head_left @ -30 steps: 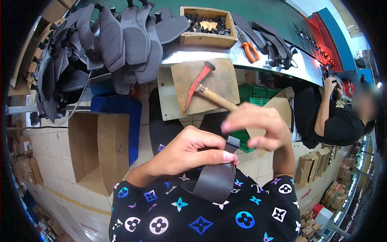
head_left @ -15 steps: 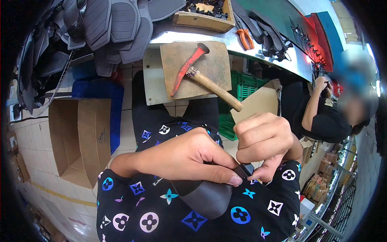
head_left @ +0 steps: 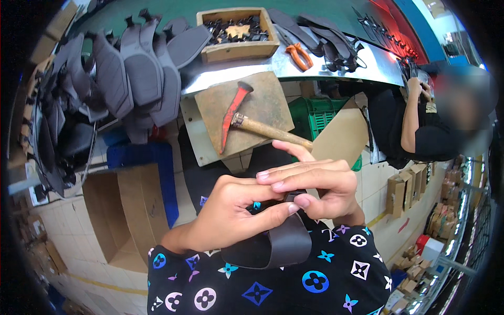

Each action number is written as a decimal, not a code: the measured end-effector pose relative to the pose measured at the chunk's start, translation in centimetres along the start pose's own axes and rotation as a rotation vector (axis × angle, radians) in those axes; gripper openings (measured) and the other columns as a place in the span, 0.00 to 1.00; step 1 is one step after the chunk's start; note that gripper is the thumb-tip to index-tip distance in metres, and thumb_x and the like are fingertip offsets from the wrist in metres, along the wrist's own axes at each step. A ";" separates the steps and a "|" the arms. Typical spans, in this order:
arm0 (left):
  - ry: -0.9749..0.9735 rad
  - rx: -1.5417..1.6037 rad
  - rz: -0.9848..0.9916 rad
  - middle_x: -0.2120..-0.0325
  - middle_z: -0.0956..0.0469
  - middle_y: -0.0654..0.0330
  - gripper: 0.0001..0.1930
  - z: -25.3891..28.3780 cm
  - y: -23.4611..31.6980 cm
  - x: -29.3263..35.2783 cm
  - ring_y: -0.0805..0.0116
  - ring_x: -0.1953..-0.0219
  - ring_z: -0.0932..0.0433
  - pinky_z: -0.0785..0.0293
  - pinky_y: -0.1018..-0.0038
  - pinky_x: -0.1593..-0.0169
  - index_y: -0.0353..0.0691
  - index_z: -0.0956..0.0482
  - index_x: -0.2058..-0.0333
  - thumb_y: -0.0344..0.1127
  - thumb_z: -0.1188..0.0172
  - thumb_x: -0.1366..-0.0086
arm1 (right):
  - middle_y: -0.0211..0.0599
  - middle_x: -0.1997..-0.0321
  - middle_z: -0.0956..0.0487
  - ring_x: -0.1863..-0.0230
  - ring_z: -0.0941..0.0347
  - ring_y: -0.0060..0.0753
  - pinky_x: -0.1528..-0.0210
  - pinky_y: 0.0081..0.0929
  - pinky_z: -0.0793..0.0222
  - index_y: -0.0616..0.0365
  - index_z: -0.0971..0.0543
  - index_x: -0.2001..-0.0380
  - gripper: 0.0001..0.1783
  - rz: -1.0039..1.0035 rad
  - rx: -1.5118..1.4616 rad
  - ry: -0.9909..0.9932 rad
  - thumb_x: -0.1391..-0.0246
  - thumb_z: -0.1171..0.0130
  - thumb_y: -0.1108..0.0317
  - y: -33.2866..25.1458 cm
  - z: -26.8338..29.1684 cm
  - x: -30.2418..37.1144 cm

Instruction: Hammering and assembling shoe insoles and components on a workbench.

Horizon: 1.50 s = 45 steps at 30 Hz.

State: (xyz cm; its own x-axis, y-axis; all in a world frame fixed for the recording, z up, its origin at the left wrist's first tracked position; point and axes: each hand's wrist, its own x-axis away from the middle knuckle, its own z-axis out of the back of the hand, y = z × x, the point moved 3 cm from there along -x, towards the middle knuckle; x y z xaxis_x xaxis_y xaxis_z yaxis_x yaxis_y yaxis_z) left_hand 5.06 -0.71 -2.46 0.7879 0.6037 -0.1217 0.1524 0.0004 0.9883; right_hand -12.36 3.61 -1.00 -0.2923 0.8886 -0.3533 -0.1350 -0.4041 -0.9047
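A dark sandal with a wide, smooth strap (head_left: 290, 244) hangs from my hands above my lap. My left hand (head_left: 239, 212) grips it, thumb pressed on its upper edge. From the other side my right hand (head_left: 323, 191) pinches a small dark end of it. The right fingers reach over the left ones, the index raised. Between the two thumbs that small dark end shows, though much of it is covered. Beyond my hands a hammer (head_left: 262, 128) with a red head and wooden handle lies on a worn square board (head_left: 283, 105).
Grey sandal soles (head_left: 142, 73) are heaped at the far left. A wooden box (head_left: 239, 51) of small black parts, orange-handled pliers (head_left: 300, 56) and dark straps (head_left: 333, 44) lie on the bench. A cardboard box (head_left: 139, 210) stands left, a green crate (head_left: 310, 118) right. A co-worker (head_left: 394, 118) sits far right.
My view has shifted and tilted. My right hand has uncurled its fingers and laid them over the left hand's fingers. The sandal has turned, so its strap faces me more.
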 end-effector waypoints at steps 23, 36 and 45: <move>0.039 -0.473 -0.206 0.35 0.35 0.43 0.27 -8.7 -4.4 -16.1 0.47 0.30 0.41 0.43 0.61 0.32 0.30 0.33 0.39 0.40 0.40 0.31 | 0.26 0.59 0.22 0.60 0.28 0.13 0.60 0.13 0.34 0.65 0.32 0.43 0.23 -0.302 -0.336 1.239 0.38 0.40 0.69 14.8 15.2 23.6; 0.283 -0.614 0.011 0.39 0.29 0.45 0.21 -1.9 -3.6 -11.8 0.54 0.35 0.32 0.41 0.65 0.33 0.30 0.28 0.43 0.34 0.45 0.30 | 0.56 0.55 0.20 0.55 0.22 0.59 0.50 0.43 0.26 0.62 0.26 0.46 0.32 -0.204 1.061 0.966 0.47 0.33 0.52 26.7 42.9 1.4; 0.560 -1.043 -0.207 0.43 0.25 0.49 0.15 1.3 3.4 -9.0 0.50 0.35 0.32 0.39 0.61 0.33 0.31 0.22 0.50 0.28 0.41 0.34 | 0.40 0.62 0.30 0.68 0.22 0.45 0.71 0.34 0.21 0.59 0.30 0.62 0.14 0.445 1.429 0.686 0.52 0.38 0.74 8.9 32.2 -11.3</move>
State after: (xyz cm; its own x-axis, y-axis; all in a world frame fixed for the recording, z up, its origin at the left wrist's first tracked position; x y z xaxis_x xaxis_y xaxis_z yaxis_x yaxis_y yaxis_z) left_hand -0.75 -7.16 1.91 0.3974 0.7786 -0.4857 -0.5145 0.6273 0.5846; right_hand -40.74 -17.03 2.65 -0.1494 0.4220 -0.8942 -0.9839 -0.1529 0.0922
